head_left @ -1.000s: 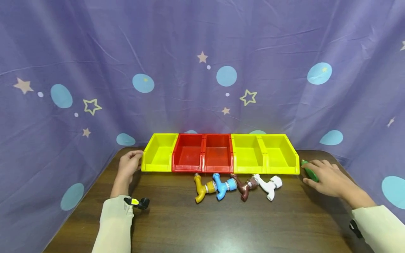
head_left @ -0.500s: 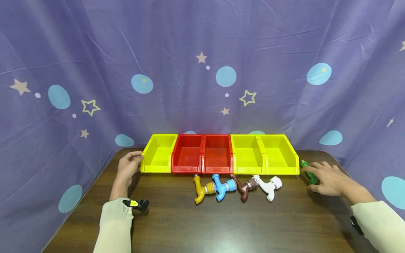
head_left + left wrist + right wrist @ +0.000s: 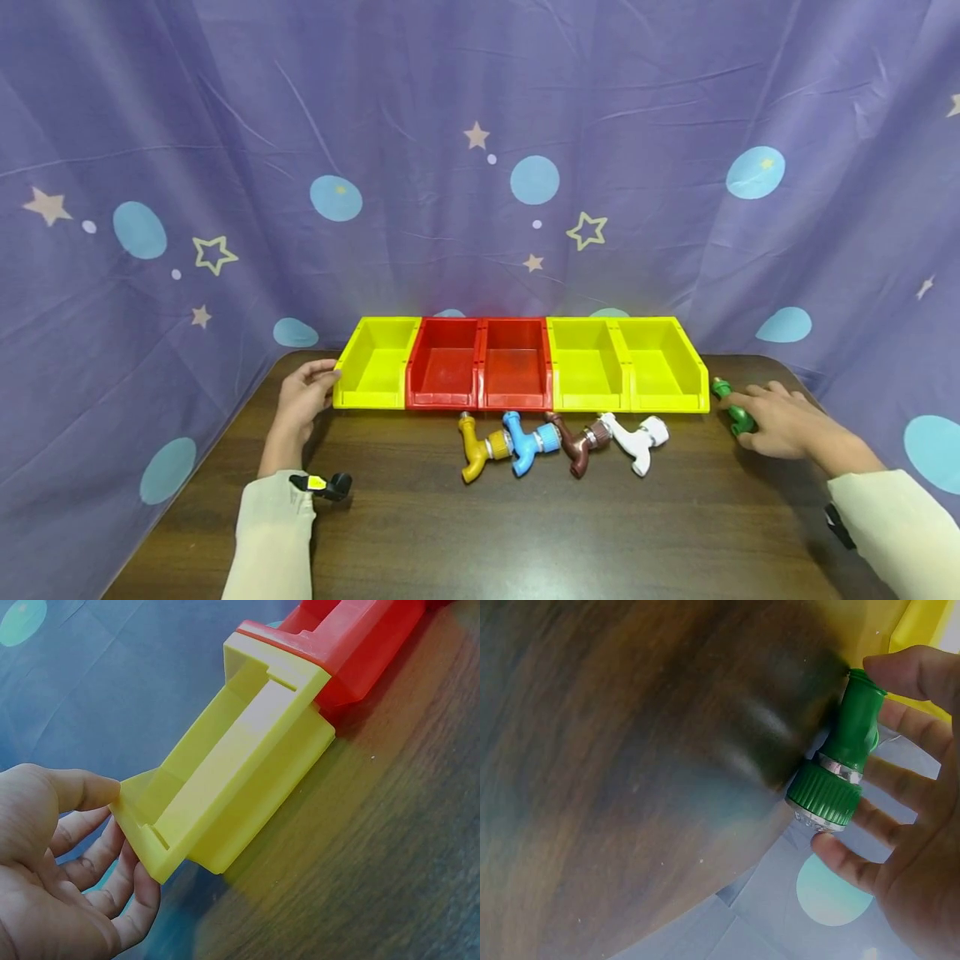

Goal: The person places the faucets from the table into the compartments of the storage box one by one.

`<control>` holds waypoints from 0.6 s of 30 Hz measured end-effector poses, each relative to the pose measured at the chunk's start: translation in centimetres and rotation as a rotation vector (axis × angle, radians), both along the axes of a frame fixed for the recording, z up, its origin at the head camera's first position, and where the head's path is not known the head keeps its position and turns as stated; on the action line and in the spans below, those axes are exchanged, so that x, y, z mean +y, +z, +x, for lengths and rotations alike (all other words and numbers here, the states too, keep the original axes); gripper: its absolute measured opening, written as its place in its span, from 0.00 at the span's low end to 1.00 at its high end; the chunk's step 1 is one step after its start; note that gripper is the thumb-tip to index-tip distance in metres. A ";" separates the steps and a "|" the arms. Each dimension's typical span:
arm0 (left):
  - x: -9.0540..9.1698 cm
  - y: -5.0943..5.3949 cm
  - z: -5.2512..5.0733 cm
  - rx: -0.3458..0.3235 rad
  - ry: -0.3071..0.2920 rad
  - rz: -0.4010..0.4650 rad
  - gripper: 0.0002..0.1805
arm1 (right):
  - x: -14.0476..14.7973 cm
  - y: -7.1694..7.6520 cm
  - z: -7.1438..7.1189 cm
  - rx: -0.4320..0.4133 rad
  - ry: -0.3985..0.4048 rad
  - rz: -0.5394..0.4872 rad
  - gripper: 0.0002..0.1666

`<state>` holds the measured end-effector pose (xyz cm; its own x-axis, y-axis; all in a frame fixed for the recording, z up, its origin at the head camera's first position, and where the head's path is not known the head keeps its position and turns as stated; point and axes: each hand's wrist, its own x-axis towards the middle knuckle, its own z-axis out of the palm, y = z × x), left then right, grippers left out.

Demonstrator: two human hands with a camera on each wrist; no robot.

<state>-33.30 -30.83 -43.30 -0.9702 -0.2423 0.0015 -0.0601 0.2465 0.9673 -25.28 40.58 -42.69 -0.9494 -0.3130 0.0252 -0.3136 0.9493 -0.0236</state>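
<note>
My left hand (image 3: 302,400) touches the outer left side of the end yellow bin (image 3: 378,367); in the left wrist view its thumb and fingertips rest along that wall's edge. A green tap (image 3: 740,418) lies on the table just right of the row of bins. Over it is my right hand (image 3: 783,425), fingers spread and loosely bent. In the right wrist view the thumb is by one end of the green tap (image 3: 855,727) and the little finger by its ribbed knob. The index finger partly covers the tap in the head view.
Two red bins (image 3: 517,367) and two more yellow bins (image 3: 660,362) continue the row. In front lie a yellow tap (image 3: 474,451), a blue tap (image 3: 527,446), a brown tap (image 3: 580,450) and a white tap (image 3: 640,442). A purple curtain (image 3: 420,208) hangs behind the table (image 3: 525,533).
The right hand's fingers have loosened around the green tap and drawn slightly off it, so more of it shows. The left hand stays at the yellow bin.
</note>
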 end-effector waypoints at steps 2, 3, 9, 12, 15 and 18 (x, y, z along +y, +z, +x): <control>0.0 0.0 0.0 -0.006 0.003 0.012 0.25 | 0.0 0.0 -0.1 -0.003 0.001 -0.006 0.28; 0.0 0.0 0.0 -0.009 0.004 0.016 0.25 | 0.0 0.0 -0.2 -0.003 0.000 -0.010 0.27; -0.1 -0.2 0.0 -0.023 0.013 0.033 0.23 | 0.0 -0.1 -0.3 -0.008 -0.002 -0.035 0.24; -0.1 -0.2 0.0 -0.026 0.013 0.037 0.23 | 0.1 -0.4 -0.4 -0.006 -0.010 -0.043 0.24; -0.1 -0.2 0.0 -0.024 0.010 0.038 0.23 | 0.2 -0.6 -0.5 -0.007 -0.032 -0.049 0.23; 0.0 -0.2 0.0 -0.021 0.002 0.036 0.23 | 0.2 -0.9 -0.6 -0.017 -0.051 -0.051 0.22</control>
